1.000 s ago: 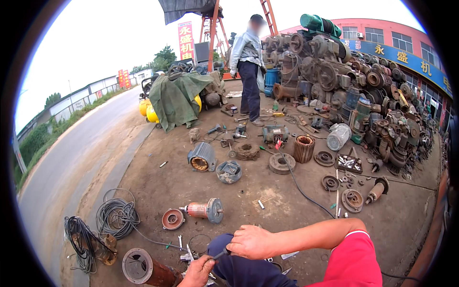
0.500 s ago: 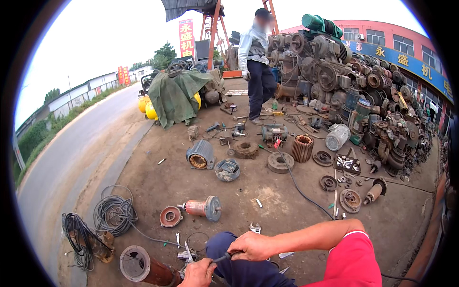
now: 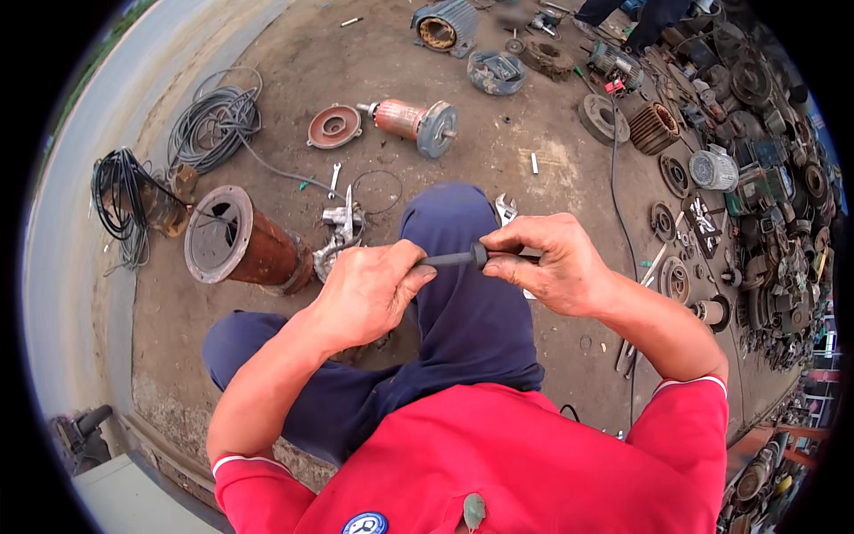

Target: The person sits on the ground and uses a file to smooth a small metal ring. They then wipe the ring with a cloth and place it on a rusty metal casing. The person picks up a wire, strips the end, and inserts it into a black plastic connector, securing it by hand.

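Observation:
Above my right knee, a short black length of cable (image 3: 447, 259) stretches between both hands, with a thicker dark collar (image 3: 480, 255) around it. My left hand (image 3: 369, 287) pinches its left part between thumb and fingers. On the other side, my right hand (image 3: 551, 264) grips at the collar with thumb and forefinger, and a dark bit shows past those fingers. Whether the collar is rubber or metal I cannot tell. Left of my knee stands a rusty red motor housing (image 3: 267, 245), its round flange tilted up. Near it lie a greyish metal tool (image 3: 342, 218) and a wrench (image 3: 334, 180).
Ahead lie a red rotor with a grey end cap (image 3: 405, 117), a red flange (image 3: 334, 126) and an adjustable wrench (image 3: 504, 210). Coiled cable (image 3: 213, 129) sits at the left. Motor parts pile up at the right (image 3: 783, 178); a person's dark-trousered legs (image 3: 656, 25) show at the far edge.
My view has tipped down toward my lap. Both hands, still on the cable, now show higher in the picture, and the collar shows between them. The person standing ahead is now mostly out of view.

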`<state>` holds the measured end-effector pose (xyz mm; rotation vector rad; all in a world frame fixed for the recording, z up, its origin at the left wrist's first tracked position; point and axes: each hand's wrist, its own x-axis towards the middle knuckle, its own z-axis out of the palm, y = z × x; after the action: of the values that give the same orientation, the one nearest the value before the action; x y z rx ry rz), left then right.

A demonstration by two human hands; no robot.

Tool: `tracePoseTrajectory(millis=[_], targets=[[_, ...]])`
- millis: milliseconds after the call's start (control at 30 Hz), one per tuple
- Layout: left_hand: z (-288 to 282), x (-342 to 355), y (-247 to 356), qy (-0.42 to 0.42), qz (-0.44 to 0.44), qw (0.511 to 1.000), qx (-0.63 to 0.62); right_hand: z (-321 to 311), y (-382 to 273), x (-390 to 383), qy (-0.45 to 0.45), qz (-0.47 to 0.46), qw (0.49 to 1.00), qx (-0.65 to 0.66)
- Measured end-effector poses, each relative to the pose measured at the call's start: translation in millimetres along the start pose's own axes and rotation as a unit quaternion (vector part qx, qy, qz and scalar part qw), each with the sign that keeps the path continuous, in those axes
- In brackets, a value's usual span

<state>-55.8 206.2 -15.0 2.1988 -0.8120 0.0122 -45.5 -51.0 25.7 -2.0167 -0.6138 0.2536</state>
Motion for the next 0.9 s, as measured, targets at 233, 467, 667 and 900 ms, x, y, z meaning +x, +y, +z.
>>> tracePoseTrajectory(millis=[233, 467, 667, 900], targets=[[-4.8, -25.8, -15.4, 0.002, -0.001, 1.000, -0.002, 30.4, 8.2, 9.7, -0.003, -0.047, 0.999, -0.014], [2.8, -10.7, -12.7, -0.034, 0.008, 0.999, 0.031, 19.9, 22.3, 5.3, -0.015, -0.081, 0.995, -0.063], [-10.8, -6.2, 0.9, -0.044, 0.036, 0.998, 0.040, 40.9, 36.5, -1.9, -0.052, -0.116, 0.992, 0.019], [-3.0, -7.5, -6.3, 0.003, -0.059, 0.995, -0.085, 34.1, 25.2, -4.0, -0.004, 0.004, 0.999, 0.035]])
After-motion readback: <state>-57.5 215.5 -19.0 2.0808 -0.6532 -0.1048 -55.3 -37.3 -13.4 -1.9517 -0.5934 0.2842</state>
